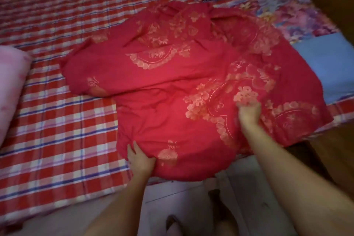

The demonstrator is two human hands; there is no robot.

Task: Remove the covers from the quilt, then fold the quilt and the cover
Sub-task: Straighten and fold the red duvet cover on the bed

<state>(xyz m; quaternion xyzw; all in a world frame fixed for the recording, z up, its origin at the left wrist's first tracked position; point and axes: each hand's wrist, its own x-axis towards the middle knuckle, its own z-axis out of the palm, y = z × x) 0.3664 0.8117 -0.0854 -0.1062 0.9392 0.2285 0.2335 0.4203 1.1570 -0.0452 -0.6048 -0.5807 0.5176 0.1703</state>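
Lying bunched at the near right corner of the bed (57, 120): red covered quilt (162, 86), likely soft, bulky, limp. Left hand (140, 159) presses its near edge, fingers straight. Right hand (249, 111) on top, blurred; cannot tell finger state. Best hold: pinch a hem corner.

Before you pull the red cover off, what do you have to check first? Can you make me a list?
1. Red quilt lies on the plaid sheet: ok, though its near edge overhangs the bedside.
2. Quilt spread flat: not ok, bunched and creased.
3. Left hand at the near edge: ok, fingers lie flat against it.
4. Right hand has a grip: cannot tell, blurred.
5. Where the cover opens: cannot tell, no opening shows.
6. Pink pillow out of the way: ok, apart from the quilt.
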